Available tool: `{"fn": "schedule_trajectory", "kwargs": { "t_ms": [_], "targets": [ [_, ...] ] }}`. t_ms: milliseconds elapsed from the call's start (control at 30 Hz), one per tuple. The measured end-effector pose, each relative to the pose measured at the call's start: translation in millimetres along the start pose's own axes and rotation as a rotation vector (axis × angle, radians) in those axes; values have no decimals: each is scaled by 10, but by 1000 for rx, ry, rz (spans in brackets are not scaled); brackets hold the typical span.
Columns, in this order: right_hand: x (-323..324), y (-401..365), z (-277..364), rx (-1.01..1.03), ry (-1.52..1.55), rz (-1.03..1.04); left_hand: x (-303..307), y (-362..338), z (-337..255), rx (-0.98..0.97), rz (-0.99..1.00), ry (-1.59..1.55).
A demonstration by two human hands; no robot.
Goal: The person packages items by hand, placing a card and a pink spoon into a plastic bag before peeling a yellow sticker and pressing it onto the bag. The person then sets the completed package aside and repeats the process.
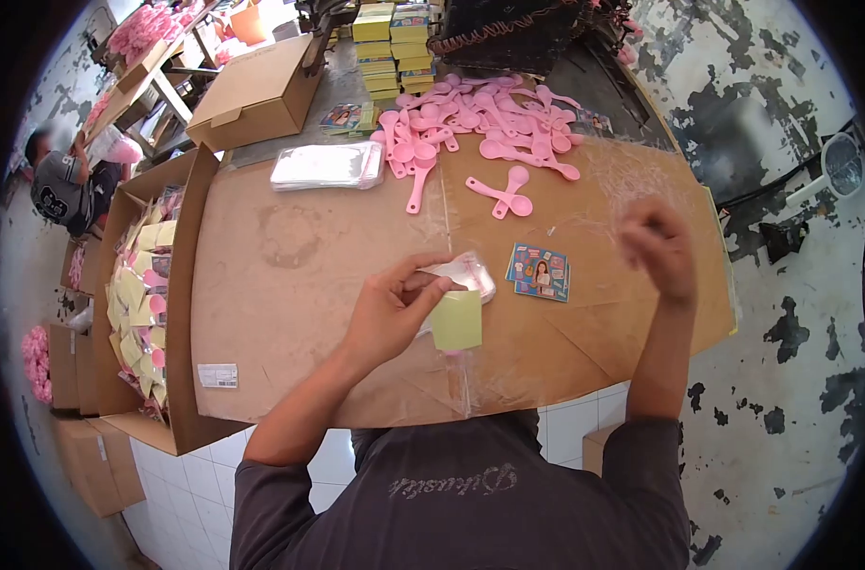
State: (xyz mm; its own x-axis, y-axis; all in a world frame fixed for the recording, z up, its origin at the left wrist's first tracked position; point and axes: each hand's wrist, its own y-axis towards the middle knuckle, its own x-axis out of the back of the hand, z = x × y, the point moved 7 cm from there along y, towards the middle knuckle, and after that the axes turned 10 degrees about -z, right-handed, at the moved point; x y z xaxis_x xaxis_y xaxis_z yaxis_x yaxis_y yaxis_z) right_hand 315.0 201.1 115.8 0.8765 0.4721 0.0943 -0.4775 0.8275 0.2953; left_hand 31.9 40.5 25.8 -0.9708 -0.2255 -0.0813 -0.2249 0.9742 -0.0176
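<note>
- Hands both in view for me, working over the cardboard top [290, 285].
- Left hand [387, 312]: thumb and fingers pinch a packet [456, 321], a yellow card in clear film with a bit of pink showing at its lower end. It hangs just above the middle of the top, on the near side.
- Right hand [656, 249]: lifted off the top, well apart from the packet, and blurred. The fingers look curled in, but I can't tell whether they grip anything.
- Stickers [540, 271] lie flat between the two hands, just right of the packet.
- Spoons [480, 114], pink, are heaped at the far edge, with two strays [504, 195] nearer me.
- Bags [326, 164], clear, are stacked at the far left of the top.
- Box [143, 313] stands open on my left, packed with yellow packs.
</note>
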Motion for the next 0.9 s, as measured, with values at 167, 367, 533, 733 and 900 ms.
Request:
{"fn": "schedule_trajectory", "kwargs": {
  "t_ms": [167, 367, 533, 733, 900],
  "targets": [
    [1673, -121, -872, 58, -1050, -175, 46, 34, 23, 6, -45, -75],
    [1310, -240, -466, 127, -1397, -603, 72, 64, 72, 2, -108, -10],
    [-99, -102, -287, 49, -733, -249, 30, 53, 83, -18, -126, 21],
    [-1489, -273, -462, -53, -191, 269, 14, 39, 136, -34, -130, -26],
    [-1523, -154, -631, -258, 0, 241, 41, 66, 84, -20, -92, -114]
  ]
}}
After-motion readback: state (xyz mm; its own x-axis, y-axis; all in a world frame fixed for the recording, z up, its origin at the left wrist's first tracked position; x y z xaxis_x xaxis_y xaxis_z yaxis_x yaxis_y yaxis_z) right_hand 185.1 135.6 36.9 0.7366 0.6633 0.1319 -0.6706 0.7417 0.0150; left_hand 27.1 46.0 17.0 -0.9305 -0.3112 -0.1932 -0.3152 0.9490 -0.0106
